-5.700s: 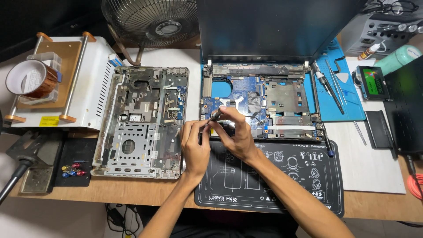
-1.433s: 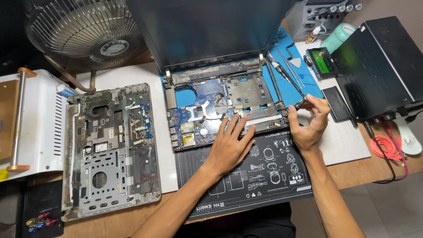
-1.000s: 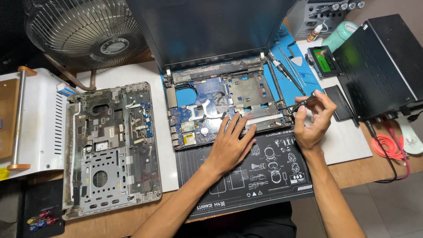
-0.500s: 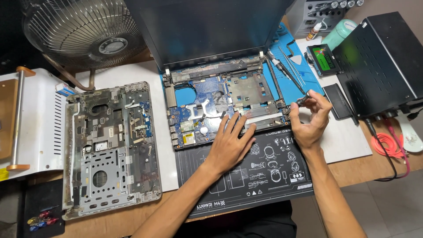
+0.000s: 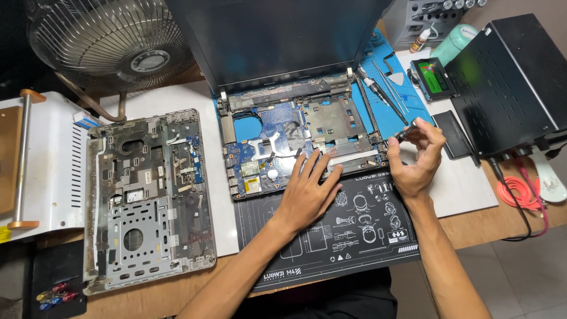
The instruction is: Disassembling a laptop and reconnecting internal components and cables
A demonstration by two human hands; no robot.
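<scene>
The left hand (image 5: 307,192) lies flat, fingers spread and open, on the front edge of the opened laptop (image 5: 295,142), its fingertips reaching onto the bare circuit board and its palm resting where the laptop meets the black work mat (image 5: 354,236); it grips nothing. The right hand (image 5: 413,156) is raised just beside the laptop's right front corner, with thumb and forefinger pinched on the end of a small dark screwdriver (image 5: 404,133), and the other fingers curled loosely behind. The tip of that tool is too small to make out. The laptop sits near the middle of the table, its dark screen tilted up at the back and its blue board and metal frame exposed. Under its right side lies a blue mat (image 5: 413,103), on which a second slim tool (image 5: 384,100) rests diagonally, well apart from the left hand and near the right. To the left of the laptop, just beside it, lies a removed grey laptop cover (image 5: 147,201), inner side up, showing ribs and a round hole. Further left stands a white machine (image 5: 53,171) with a wooden bar. A fan (image 5: 112,44) stands at the upper left. At the right edge sits a black metal box (image 5: 508,82), with an orange cable (image 5: 520,195) coiled near its front.
</scene>
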